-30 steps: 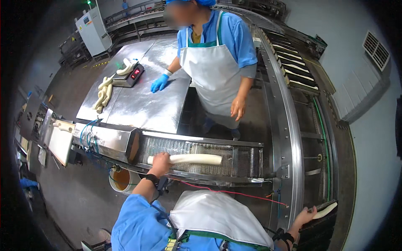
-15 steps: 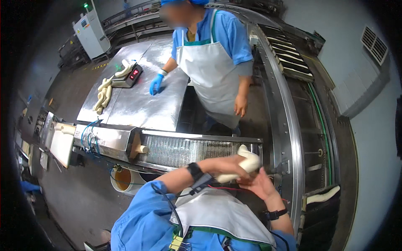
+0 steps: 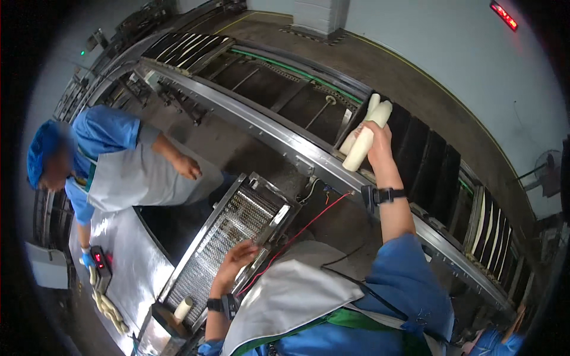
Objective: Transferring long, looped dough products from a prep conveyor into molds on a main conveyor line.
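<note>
My right hand [image 3: 380, 141] grips a thick, pale dough roll [image 3: 357, 155] over a dark grooved tray [image 3: 420, 157] on the rail conveyor. Beside that roll, another pale dough strip [image 3: 373, 104] lies along the tray's left end, partly hidden by the held one. My left hand [image 3: 239, 256] is empty, its fingers apart and slightly bent, above the near side of the metal mesh belt [image 3: 228, 234]. At the belt's lower end, a short dough piece [image 3: 183, 310] sticks out of a metal housing [image 3: 157, 332].
Trays with pale strips [image 3: 187, 50] [image 3: 490, 225] stand farther along the rail conveyor [image 3: 255, 118]. At left, a co-worker's blue-gloved hand [image 3: 88, 259] is by a scale [image 3: 101, 263] and dough pieces [image 3: 108, 310] on a steel table [image 3: 127, 249]. A red cord [image 3: 297, 231] crosses before me.
The view has swung right. My right hand has carried dough from the mesh belt's end to the tray. My left hand has come away from the dough. The co-worker's gloved hand has reached the scale.
</note>
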{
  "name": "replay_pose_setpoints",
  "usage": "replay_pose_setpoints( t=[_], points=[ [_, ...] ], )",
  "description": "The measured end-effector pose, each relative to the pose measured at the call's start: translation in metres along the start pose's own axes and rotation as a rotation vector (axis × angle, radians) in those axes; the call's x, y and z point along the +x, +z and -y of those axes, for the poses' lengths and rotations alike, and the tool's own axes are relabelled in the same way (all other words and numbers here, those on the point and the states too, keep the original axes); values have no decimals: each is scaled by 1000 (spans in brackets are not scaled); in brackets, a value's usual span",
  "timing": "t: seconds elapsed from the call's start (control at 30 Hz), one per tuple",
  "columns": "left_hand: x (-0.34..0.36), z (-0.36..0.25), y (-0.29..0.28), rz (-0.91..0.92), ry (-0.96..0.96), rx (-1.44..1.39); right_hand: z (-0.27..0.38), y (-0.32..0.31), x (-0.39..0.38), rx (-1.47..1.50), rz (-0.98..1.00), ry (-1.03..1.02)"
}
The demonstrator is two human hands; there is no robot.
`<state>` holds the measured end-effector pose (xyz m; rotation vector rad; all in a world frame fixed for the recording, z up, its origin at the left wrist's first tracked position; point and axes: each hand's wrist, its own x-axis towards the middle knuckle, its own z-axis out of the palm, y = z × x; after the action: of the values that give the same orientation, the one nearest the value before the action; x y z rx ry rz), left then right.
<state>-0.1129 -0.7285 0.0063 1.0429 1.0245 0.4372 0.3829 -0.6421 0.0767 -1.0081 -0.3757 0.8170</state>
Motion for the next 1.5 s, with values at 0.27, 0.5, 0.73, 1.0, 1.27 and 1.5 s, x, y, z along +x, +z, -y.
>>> replay_pose_setpoints(
  t=[0.27, 0.5, 0.73, 1.0, 1.27, 1.5],
  points=[
    [-46, 46, -10, -392, -177, -152, -110, -74, 52, -389, -587, 91],
    [-83, 87, -60, -800, 136, 1096, -102, -39, 50, -729, -392, 123],
    [-157, 147, -119, -949, -383, 1078, -129, -34, 52, -766, -253, 67],
    [-203, 166, -141, -963, -545, 1050, -143, -130, 67, -1155, -256, 100],
    [-206, 178, -147, -990, -590, 1048, -81, -70, -29, -1563, -275, 33],
    [-193, 138, -115, -801, -373, 837, -99, -36, -105, -1348, 451, -619]
  ],
)
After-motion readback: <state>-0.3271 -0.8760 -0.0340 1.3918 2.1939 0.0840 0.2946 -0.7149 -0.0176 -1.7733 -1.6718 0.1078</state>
